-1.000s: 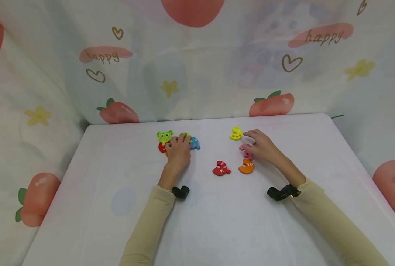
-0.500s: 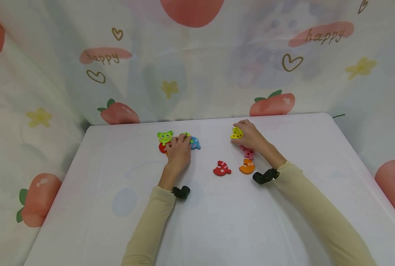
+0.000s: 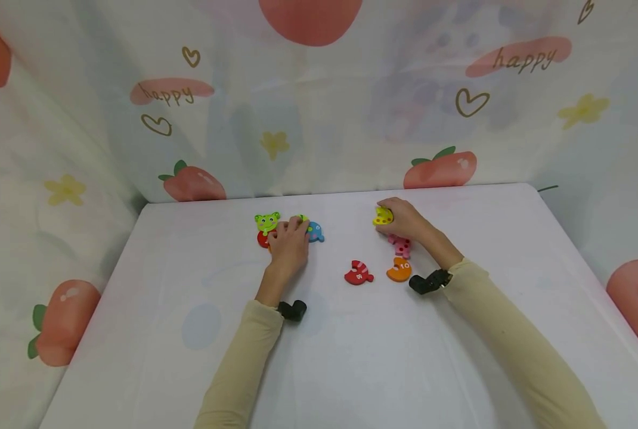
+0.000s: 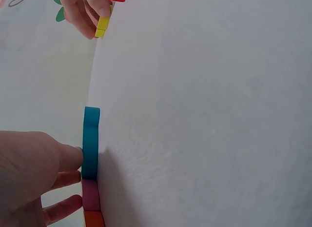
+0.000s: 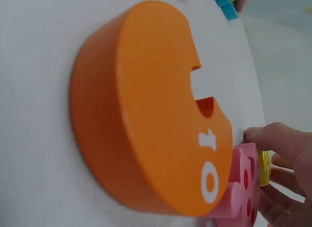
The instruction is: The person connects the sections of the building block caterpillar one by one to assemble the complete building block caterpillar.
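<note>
Over a cluster of animal-shaped puzzle pieces on the left, my left hand (image 3: 290, 244) rests with its fingertips on them. A green frog piece (image 3: 267, 222), a red piece (image 3: 263, 239) and a blue piece (image 3: 315, 232) show around it. In the left wrist view the thumb touches the blue piece's edge (image 4: 90, 141), and fingers touch a pink piece (image 4: 90, 195). Further right, my right hand (image 3: 406, 220) pinches a yellow spotted puzzle piece (image 3: 383, 216) between thumb and fingers. Just below it lies a pink spotted piece (image 3: 401, 246), partly hidden by that hand.
Nearer me lie an orange piece marked 10 (image 3: 399, 270) and a red striped piece (image 3: 359, 273). All sit on a white-covered table (image 3: 340, 357). A patterned cloth (image 3: 319, 113) hangs behind the table's far edge.
My right hand has moved left and away from me onto the yellow piece and taken hold of it. The left hand has stayed on the cluster.
</note>
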The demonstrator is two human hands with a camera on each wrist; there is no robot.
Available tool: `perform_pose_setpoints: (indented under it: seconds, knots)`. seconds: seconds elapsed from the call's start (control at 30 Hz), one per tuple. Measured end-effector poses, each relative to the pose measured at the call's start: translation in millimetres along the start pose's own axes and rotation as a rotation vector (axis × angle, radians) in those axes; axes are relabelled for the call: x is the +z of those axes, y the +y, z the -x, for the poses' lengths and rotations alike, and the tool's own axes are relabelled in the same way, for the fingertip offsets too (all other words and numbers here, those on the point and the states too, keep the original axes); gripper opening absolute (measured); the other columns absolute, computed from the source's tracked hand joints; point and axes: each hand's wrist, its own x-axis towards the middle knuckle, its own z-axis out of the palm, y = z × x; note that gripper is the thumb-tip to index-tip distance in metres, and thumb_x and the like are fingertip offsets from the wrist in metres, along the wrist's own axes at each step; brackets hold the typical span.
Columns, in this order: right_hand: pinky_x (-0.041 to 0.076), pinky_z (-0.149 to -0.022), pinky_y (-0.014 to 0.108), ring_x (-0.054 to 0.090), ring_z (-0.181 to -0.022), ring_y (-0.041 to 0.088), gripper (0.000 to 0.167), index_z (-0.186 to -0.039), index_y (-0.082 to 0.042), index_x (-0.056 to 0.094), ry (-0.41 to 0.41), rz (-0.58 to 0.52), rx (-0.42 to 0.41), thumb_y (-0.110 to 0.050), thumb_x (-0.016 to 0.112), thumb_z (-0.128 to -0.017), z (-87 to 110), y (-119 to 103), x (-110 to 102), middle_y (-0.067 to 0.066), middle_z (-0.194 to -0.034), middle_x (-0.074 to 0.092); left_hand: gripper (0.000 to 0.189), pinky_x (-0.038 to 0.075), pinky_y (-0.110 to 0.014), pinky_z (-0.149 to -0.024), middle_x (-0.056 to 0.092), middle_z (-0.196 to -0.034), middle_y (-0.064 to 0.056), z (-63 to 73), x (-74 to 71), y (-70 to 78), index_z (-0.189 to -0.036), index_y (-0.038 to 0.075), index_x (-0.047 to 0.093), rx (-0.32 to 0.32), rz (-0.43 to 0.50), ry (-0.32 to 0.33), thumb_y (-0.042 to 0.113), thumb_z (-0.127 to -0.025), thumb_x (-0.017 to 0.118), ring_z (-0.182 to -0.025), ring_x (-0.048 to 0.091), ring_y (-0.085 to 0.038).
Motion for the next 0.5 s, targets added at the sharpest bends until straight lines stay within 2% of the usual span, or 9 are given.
perform_pose_setpoints:
  seconds: [0.17, 0.27, 0.5]
  knots:
    - [0.034, -0.113, 0.054, 0.040, -0.130, 0.039, 0.060, -0.140, 0.004, 0.044, 0.003, -0.020, -0.011, -0.018, 0.068, -0.090, 0.1, 1.3, 0.2, 0.024, -0.144, 0.043, 0.044, 0.036, -0.054, -0.104, 0.044, -0.144, -0.005, -0.4, -0.8, 0.5, -0.145, 0.018, 0.046, -0.002, 0.009, -0.002, 0.027, -0.101, 0.050, -0.133, 0.038, -0.030]
    - [0.037, -0.111, 0.052, 0.042, -0.130, 0.038, 0.058, -0.138, 0.003, 0.047, 0.019, -0.044, -0.042, -0.019, 0.070, -0.089, 1.9, -5.2, 3.1, 0.024, -0.143, 0.043, 0.045, 0.036, -0.054, -0.105, 0.043, -0.144, -0.004, -0.3, -0.7, -0.7, -0.145, 0.019, 0.046, -0.001, 0.018, -0.002, 0.028, -0.101, 0.050, -0.133, 0.037, -0.030]
    - [0.051, -0.099, 0.044, 0.052, -0.120, 0.034, 0.055, -0.131, 0.002, 0.057, 0.031, -0.095, -0.164, -0.023, 0.074, -0.085, 9.9, -50.8, 24.3, 0.020, -0.137, 0.049, 0.044, 0.037, -0.055, -0.106, 0.046, -0.143, -0.004, 0.0, -2.1, -4.5, -0.143, 0.022, 0.049, 0.001, 0.046, 0.013, 0.028, -0.100, 0.052, -0.134, 0.038, -0.029]
